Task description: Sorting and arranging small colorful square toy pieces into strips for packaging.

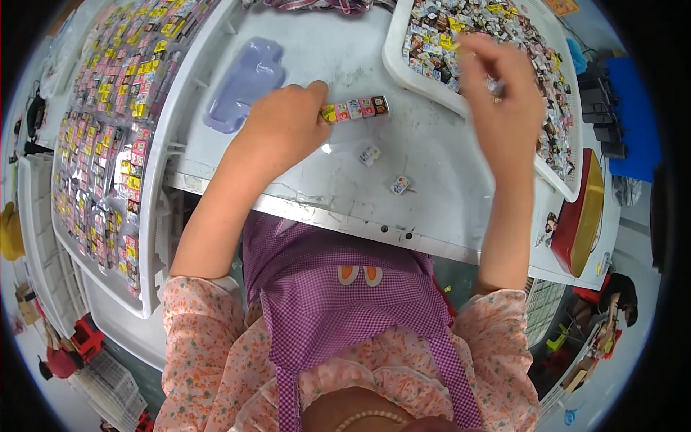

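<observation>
My left hand (284, 126) is closed on the left end of a short row of tiny box-shaped pieces (358, 109) in yellow, pink, white and dark brown. The row seems to sit in a clear holder, lying on or just above the white tabletop (288, 169). Two loose, mostly white little pieces lie nearer to me, one below the row (369, 155) and another farther right (401, 185). Over the near-left rim of a white tray (432, 90) full of mixed tiny pieces hovers my right hand (504, 101). Motion blurs its bent fingers, so any grip is unclear.
A translucent lilac tray (248, 83) rests left of my left hand. Along the left stands a big white crate (167, 93) of filled clear packs. To the right are a red and gold box (579, 216) and dark bins (601, 108). Crumpled checked cloth (324, 6) lies at the back.
</observation>
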### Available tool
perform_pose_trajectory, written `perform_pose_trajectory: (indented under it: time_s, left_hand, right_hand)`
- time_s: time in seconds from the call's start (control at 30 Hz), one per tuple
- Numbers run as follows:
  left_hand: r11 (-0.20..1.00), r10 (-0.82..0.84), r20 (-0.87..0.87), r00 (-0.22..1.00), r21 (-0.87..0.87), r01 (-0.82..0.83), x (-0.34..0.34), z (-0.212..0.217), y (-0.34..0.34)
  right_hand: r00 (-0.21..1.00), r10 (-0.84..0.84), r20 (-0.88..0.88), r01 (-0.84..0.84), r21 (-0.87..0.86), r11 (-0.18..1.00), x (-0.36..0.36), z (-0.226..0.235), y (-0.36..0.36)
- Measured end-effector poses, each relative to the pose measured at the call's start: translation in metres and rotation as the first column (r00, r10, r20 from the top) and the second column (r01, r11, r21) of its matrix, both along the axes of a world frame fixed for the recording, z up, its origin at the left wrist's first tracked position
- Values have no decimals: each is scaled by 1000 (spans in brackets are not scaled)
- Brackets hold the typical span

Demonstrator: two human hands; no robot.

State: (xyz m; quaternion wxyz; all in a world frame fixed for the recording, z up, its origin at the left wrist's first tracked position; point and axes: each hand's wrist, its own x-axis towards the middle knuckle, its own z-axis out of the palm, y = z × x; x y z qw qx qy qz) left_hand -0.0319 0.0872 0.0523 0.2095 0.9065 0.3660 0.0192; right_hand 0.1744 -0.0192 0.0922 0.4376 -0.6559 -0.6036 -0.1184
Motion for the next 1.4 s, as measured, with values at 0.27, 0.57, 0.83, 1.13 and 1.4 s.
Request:
perform_pose_trajectory:
  time_s: [0.27, 0.57, 0.83, 1.13, 1.4]
  left_hand:
    - [998, 19, 155, 988, -64, -9, -16, -5, 8]
    - [995, 64, 227, 972, -87, -45, -38, -13, 0]
    - [991, 55, 241, 969, -130, -24, -44, -21, -9]
    - [988, 58, 244, 968, -154, -20, -46, -20, -10]
    - [993, 21, 238, 971, -120, 8, -45, -18, -10]
  right_hand:
    - [982, 183, -43, -188, -225, 956, -44, -55, -14]
    - [967, 255, 15, -244, -245, 939, -56, -85, -10]
    - [963, 264, 47, -242, -272, 931, -55, -83, -10]
    - [935, 351, 52, -287, -469, 835, -39, -70, -2]
    - [863, 483, 145, -349, -520, 780, -37, -64, 4]
